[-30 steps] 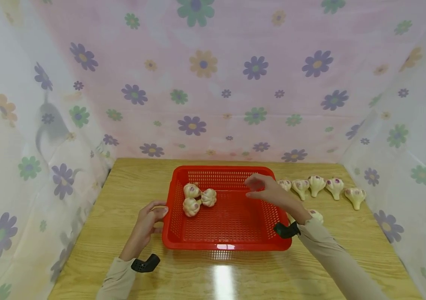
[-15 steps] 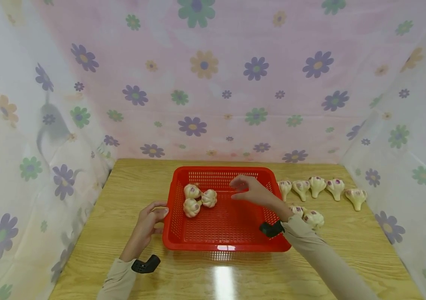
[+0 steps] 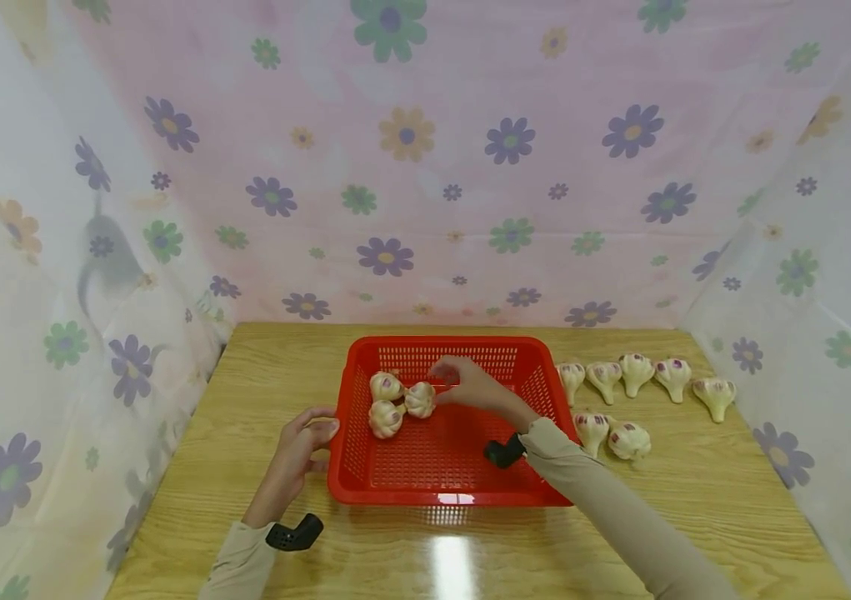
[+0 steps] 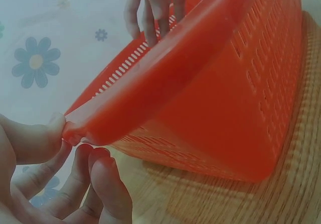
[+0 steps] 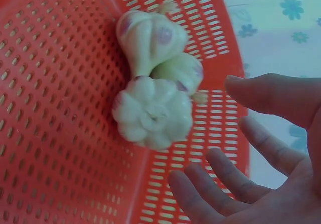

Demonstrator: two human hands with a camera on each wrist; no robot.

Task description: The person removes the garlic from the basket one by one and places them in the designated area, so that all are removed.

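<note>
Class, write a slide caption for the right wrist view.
A right hand, thumb and fingers apart, near three clustered garlic bulbs in a red perforated basket.

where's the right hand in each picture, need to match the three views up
Head: the right hand is just right of and below centre, over the red basket, close to a garlic bulb.
Left wrist: at the top edge near the middle, fingers pointing down, cut off by the frame.
Right wrist: lower right, fingers reaching leftward.
Shared landmark: the red basket is in all three.
</note>
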